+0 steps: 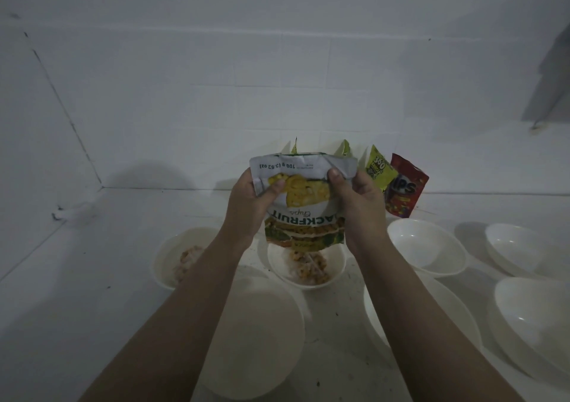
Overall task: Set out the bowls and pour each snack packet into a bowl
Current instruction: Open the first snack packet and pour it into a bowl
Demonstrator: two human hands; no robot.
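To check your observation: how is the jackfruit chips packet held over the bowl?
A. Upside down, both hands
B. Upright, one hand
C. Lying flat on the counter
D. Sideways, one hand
A: the jackfruit chips packet has inverted print, with the left hand and right hand gripping it above the bowl.

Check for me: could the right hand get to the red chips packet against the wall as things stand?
Probably not yet: the right hand grips the upturned jackfruit packet with the left hand. The red chips packet stands just beyond it, nothing between.
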